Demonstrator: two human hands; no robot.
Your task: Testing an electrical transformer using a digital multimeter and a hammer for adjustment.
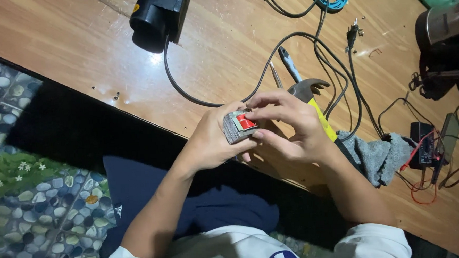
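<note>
Pinching a small grey block (238, 126) between them, left hand (214, 141) and right hand (291, 126) grip it.

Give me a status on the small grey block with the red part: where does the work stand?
Done: nothing finished is visible. In hand: left hand grips the small grey block above the wooden table's edge, while right hand fingertips pinch its red part. Untouched: claw hammer, screwdriver and grey rag lie beyond the hands. What remains cannot be told.

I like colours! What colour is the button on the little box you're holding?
Red button, head view.
</note>
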